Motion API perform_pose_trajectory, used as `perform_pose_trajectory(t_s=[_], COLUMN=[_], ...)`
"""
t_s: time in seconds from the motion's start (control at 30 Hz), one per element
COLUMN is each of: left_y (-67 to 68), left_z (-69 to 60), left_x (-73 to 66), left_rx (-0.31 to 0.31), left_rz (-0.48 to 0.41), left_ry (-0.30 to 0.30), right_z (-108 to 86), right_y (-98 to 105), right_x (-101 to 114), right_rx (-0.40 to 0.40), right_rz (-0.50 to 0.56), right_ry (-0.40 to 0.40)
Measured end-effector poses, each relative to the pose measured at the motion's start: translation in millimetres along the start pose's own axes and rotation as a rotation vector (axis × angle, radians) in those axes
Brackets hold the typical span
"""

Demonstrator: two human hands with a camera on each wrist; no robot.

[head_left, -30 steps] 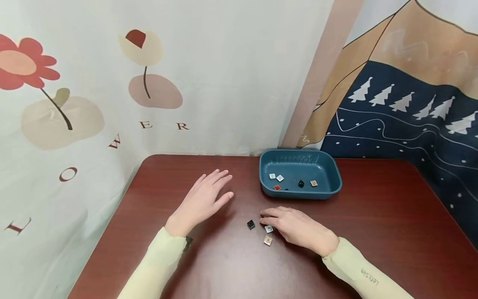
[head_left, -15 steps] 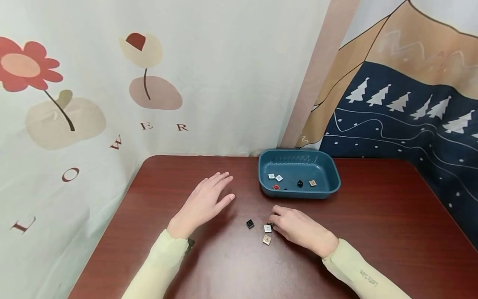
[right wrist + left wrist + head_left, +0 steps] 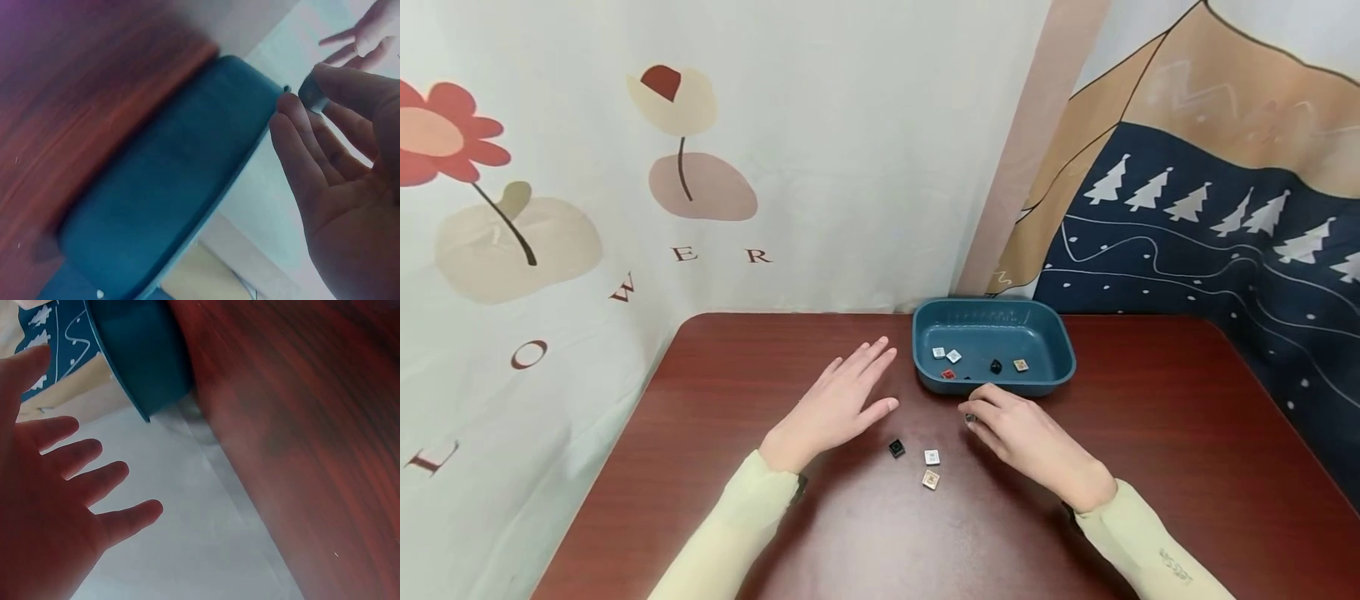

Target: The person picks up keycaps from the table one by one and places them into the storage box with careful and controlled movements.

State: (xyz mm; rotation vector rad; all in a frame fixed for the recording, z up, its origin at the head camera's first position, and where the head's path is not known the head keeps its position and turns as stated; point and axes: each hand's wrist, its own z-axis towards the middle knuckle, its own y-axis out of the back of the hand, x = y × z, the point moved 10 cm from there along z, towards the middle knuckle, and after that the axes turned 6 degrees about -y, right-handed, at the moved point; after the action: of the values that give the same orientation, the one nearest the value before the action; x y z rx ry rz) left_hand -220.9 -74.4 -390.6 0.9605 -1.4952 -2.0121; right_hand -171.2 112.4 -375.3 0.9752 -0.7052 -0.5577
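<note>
we check the position first. the right hand [image 3: 1018, 425] pinches a small dark keycap-like piece [image 3: 312, 95] between its thumb and fingers. half a second ago, this hand and piece are down beside a small square white keycap-like piece [image 3: 932, 457]; now they are farther forward, in front of the near wall of a blue-green, rounded rectangular plastic-looking tray [image 3: 977, 340]. the held piece is not yet inside the tray. we cannot tell its exact clearance from the rim or read any mark on it.

the left hand [image 3: 831, 408] shifts closer to the left side of the tray in the same interval. its fingers are spread and released; it grasps nothing.

three pieces remain on the glossy red-brown wood-grained worktop [image 3: 737, 358]: the white piece, a small square black keycap-like piece [image 3: 897, 448] to its left, and a small square tan keycap-like piece [image 3: 931, 479] just nearer to us. these three show no clear shift.

inside the tray, we see the same contents as before: two small white pieces [image 3: 953, 356], one red piece [image 3: 948, 374], one black piece [image 3: 996, 366], one beige piece [image 3: 1020, 365], and a dark item [image 3: 967, 379] mostly hidden by the near wall.

we judge that the pick-up is complete and the carry is in progress; the release is outstanding.
</note>
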Motion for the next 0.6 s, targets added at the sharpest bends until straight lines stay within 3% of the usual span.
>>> perform_pose_trajectory(t_s=[0.3, 0.6], left_y=[-18.3, -30.7], left_z=[19.0, 26.5], left_x=[-15.4, -18.6], left_rx=[0.102, 0.136], left_rz=[-0.003, 0.007], left_ry=[-0.037, -0.051], right_z=[-5.7, -8.8], right_y=[24.9, 39.6], right_x=[-19.0, -41.7], right_rx=[-0.121, -0.189], right_rz=[-0.005, -0.007], right_ry=[-0.075, -0.178])
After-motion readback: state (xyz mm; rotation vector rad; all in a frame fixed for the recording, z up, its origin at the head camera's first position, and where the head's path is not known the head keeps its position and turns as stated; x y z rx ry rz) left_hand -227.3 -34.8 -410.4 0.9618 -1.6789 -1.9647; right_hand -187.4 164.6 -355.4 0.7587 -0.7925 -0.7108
